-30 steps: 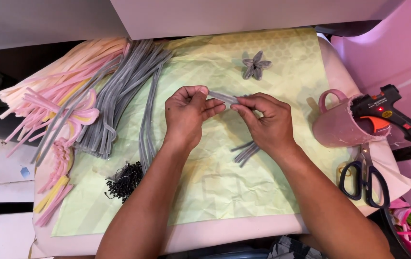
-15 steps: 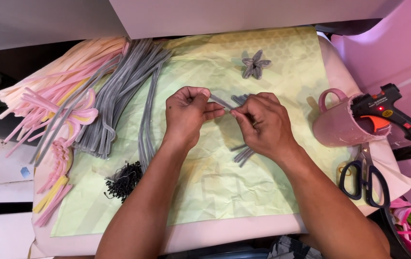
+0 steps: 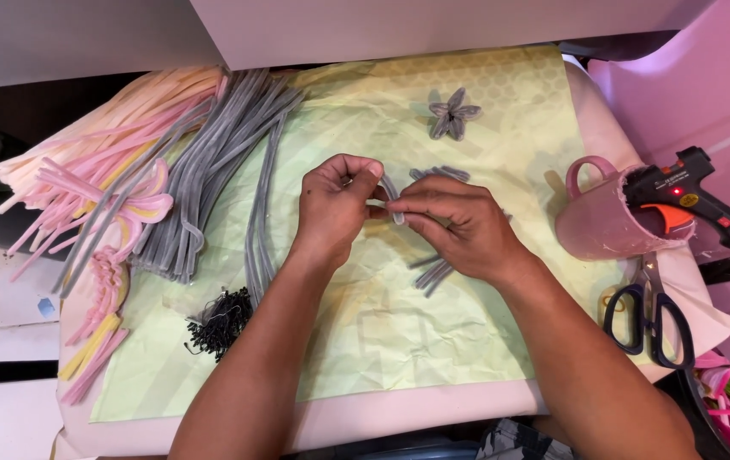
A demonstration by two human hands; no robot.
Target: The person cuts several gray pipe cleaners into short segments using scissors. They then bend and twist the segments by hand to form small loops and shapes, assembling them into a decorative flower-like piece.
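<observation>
My left hand point(image 3: 335, 204) and my right hand point(image 3: 454, 226) meet over the middle of a pale green sheet point(image 3: 356, 341), both pinching one short grey fuzzy strip point(image 3: 392, 198) that is bent into a loop between the fingertips. A few more cut grey strips point(image 3: 433, 271) lie under my right hand, and some show just beyond it point(image 3: 441, 173). A finished grey flower point(image 3: 453, 113) lies farther back on the sheet.
A long bundle of grey strips point(image 3: 211, 170) and pink and cream strips point(image 3: 100, 170) lie at the left. A heap of small black pieces point(image 3: 220, 319) sits near my left forearm. At the right stand a pink mug point(image 3: 599, 221) holding a black glue gun point(image 3: 693, 200), and black scissors point(image 3: 650, 311).
Both hands have drawn closer together and shifted slightly left. The grey strip, held nearly straight a second ago, is now folded into a loop between the fingertips.
</observation>
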